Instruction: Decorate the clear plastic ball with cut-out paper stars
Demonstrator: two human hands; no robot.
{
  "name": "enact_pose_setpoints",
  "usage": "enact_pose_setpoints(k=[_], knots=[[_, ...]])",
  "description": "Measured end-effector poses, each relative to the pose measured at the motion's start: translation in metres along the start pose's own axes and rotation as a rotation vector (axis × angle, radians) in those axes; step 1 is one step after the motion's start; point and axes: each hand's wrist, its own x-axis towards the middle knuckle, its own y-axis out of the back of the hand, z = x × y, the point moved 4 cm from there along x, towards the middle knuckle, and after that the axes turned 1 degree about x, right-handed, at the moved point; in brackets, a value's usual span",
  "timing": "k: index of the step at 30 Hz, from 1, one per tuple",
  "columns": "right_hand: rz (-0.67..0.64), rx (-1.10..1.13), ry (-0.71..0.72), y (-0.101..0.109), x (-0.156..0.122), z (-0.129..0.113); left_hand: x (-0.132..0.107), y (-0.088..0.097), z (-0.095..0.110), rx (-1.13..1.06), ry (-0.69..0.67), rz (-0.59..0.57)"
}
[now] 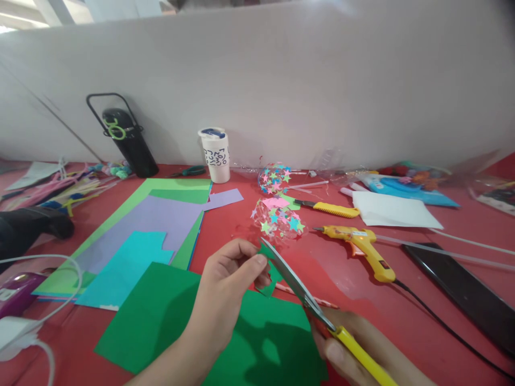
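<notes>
Between its thumb and fingers, my left hand (227, 284) pinches a small cut piece of green paper (274, 274). My right hand (354, 340) grips a pair of scissors (292, 280) with yellow handles, its blades pointing up and left. The blade tips are beside the top of the green piece; whether they touch it I cannot tell. Beneath both hands lies a large dark green sheet (145, 316) on the red table. A thin red-and-white striped stick (284, 289) shows partly behind the scissors.
Left are stacked coloured sheets (120, 241), a black bottle (132, 145) and a white cup (217, 158). Star confetti (281, 217) lies ahead. To the right are a yellow box cutter (336, 209), a corded glue gun (362, 244) and a black phone (458, 289).
</notes>
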Motion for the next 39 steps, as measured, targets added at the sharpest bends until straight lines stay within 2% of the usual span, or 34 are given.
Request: enact_pose_setpoints(k=[9,19,26,33,36,39], knots=[[0.074,0.001,-0.002,0.002,-0.009,0.014,0.001,0.001,0.0,-0.008,-0.007,-0.008],[-0.003,-0.003,-0.064,-0.004,0.001,0.001,0.004,0.004,0.004,0.082,-0.032,0.023],[-0.142,-0.025,-0.089,0.001,0.004,-0.003,0.005,0.005,0.002,0.103,-0.02,0.015],[-0.17,-0.028,-0.038,0.005,0.003,-0.009,0.0,0.001,0.002,0.099,0.003,0.001],[-0.151,-0.038,-0.025,0.004,0.002,-0.005,0.0,0.0,0.001,0.1,-0.001,-0.005],[-0.065,-0.059,0.005,0.003,-0.001,0.001,0.0,-0.001,0.0,0.099,-0.009,0.002]])
